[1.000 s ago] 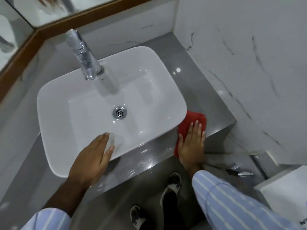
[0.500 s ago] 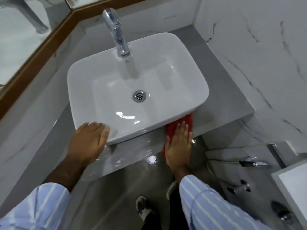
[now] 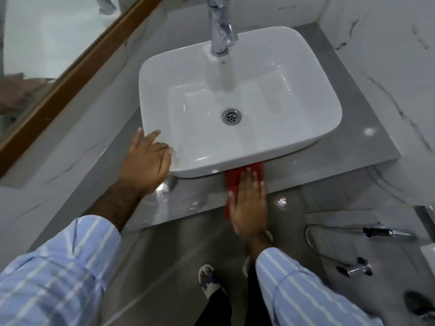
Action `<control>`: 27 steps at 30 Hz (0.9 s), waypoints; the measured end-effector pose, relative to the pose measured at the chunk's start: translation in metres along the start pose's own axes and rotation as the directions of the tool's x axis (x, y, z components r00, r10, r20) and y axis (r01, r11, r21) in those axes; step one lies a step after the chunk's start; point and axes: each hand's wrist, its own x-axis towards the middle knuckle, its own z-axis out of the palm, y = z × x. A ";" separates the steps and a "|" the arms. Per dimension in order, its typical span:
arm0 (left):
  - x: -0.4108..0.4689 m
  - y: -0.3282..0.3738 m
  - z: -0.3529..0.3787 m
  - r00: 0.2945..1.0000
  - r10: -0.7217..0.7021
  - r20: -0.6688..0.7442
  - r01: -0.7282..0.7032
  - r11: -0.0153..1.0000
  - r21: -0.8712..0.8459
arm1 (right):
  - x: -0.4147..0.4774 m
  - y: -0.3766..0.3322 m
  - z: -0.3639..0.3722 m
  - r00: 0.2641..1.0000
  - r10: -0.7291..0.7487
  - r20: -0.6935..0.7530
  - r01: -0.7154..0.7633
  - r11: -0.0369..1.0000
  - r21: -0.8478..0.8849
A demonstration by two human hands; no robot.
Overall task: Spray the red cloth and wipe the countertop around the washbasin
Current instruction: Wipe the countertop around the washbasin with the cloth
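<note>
We press our flat, open right hand [image 3: 248,203] on the red cloth [image 3: 235,182] along the surface [image 3: 193,203] just before the washbasin [image 3: 237,102], left hand [image 3: 147,164] open, probably bracing its corner, and next we carry the wipe leftward.

A chrome tap [image 3: 220,27] stands at 12 o'clock, upright, its top cut off by the frame edge. A wood-framed mirror [image 3: 35,50] fills the 10 o'clock corner, its brown frame [image 3: 77,67] running diagonally. White marble-look wall tiles [image 3: 386,57] with dark veins rise at 2 o'clock. At 4 o'clock a chrome hand sprayer [image 3: 386,232] with a black grip lies level against the wall, its hose [image 3: 313,245] looping beneath, and a chrome angle valve [image 3: 357,269] sits just below it. The grey floor [image 3: 164,267] spreads across 6 o'clock, where a patterned white sandal [image 3: 208,280] stands beside dark trousers [image 3: 216,309].
</note>
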 end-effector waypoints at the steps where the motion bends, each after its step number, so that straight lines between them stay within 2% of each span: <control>1: -0.001 -0.001 0.002 1.000 -0.018 -0.011 0.018 1.000 -0.017 | -0.009 -0.018 0.007 0.994 -0.106 0.035 0.105 0.994 0.023; 4: -0.006 -0.008 0.006 0.999 -0.035 -0.027 0.035 0.999 -0.018 | -0.021 -0.043 0.021 0.906 -0.404 0.128 0.404 0.914 0.029; 6: -0.002 -0.008 0.007 1.000 -0.011 -0.018 0.011 1.000 -0.027 | -0.011 -0.029 0.018 0.863 -0.479 0.163 0.485 0.874 0.003; 8: 0.003 -0.001 0.005 1.000 0.013 0.001 -0.013 1.000 -0.028 | 0.002 -0.010 0.014 0.896 -0.417 0.154 0.429 0.902 -0.050; 11: 0.001 -0.001 0.003 1.000 0.008 0.026 -0.008 1.000 -0.005 | 0.000 -0.019 0.015 0.979 -0.184 0.084 0.189 0.980 -0.055; 12: 0.000 0.002 0.004 1.000 0.004 0.022 -0.004 1.000 -0.002 | -0.006 -0.029 0.017 0.987 -0.149 0.062 0.152 0.987 -0.043; 13: 0.000 0.003 0.003 1.000 -0.003 0.016 0.003 1.000 -0.008 | -0.009 -0.044 0.020 0.983 -0.174 0.065 0.175 0.984 -0.019; 15: 0.001 0.004 0.002 1.000 -0.008 0.012 0.008 0.999 -0.042 | -0.013 -0.072 0.027 0.929 -0.344 0.140 0.341 0.939 0.044; 17: 0.001 0.002 0.002 1.000 -0.006 0.011 0.007 0.998 -0.063 | -0.010 -0.078 0.035 0.819 -0.527 0.228 0.528 0.847 0.059; 20: 0.000 -0.001 0.004 1.000 0.017 -0.020 -0.018 0.998 -0.058 | 0.014 -0.058 0.032 0.716 -0.631 0.299 0.651 0.758 0.039; 21: -0.002 -0.003 0.007 0.999 0.024 -0.037 -0.026 0.998 -0.065 | 0.019 -0.053 0.028 0.728 -0.618 0.296 0.639 0.768 0.032; 24: -0.004 -0.006 0.012 0.997 0.031 -0.074 -0.038 0.995 -0.094 | 0.014 -0.058 0.021 0.880 -0.424 0.216 0.421 0.905 0.059; 25: -0.004 -0.005 0.011 0.998 0.032 -0.057 -0.038 0.994 -0.107 | 0.009 -0.069 0.023 0.902 -0.384 0.196 0.376 0.923 0.077; 27: -0.010 -0.007 0.008 0.998 0.025 -0.049 -0.031 0.991 -0.126 | -0.005 -0.097 0.037 0.862 -0.467 0.195 0.451 0.884 0.122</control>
